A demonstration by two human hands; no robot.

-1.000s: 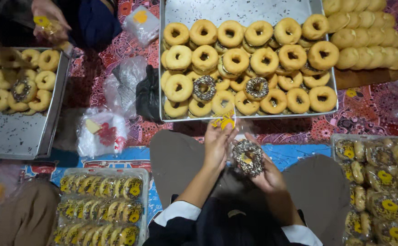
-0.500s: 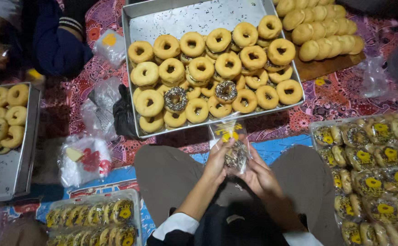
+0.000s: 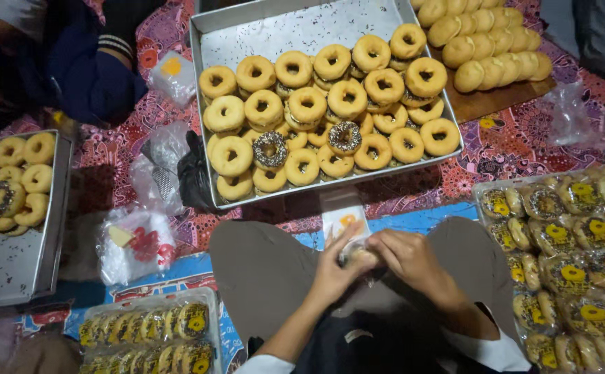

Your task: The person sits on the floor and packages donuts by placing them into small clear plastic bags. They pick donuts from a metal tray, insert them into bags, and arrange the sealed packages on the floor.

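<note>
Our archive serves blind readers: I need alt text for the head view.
Both hands, left hand and right hand, hold a doughnut in a clear bag over the lap. Ahead sits a metal tray of plain and sprinkled doughnuts; bagged doughnuts lie to the right.

Patterned red floor mat (image 3: 510,149) | big doughnut tray (image 3: 302,31) on it | wooden bun board (image 3: 496,100) right of tray | smaller doughnut tray (image 3: 11,270) far left

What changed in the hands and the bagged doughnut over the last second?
The left hand and right hand drew the sprinkled doughnut in its clear bag back toward the lap and closed around it, so the doughnut is now mostly hidden between the fingers. Both hands kept hold throughout. The metal tray of doughnuts and the packed doughnuts look untouched.
</note>
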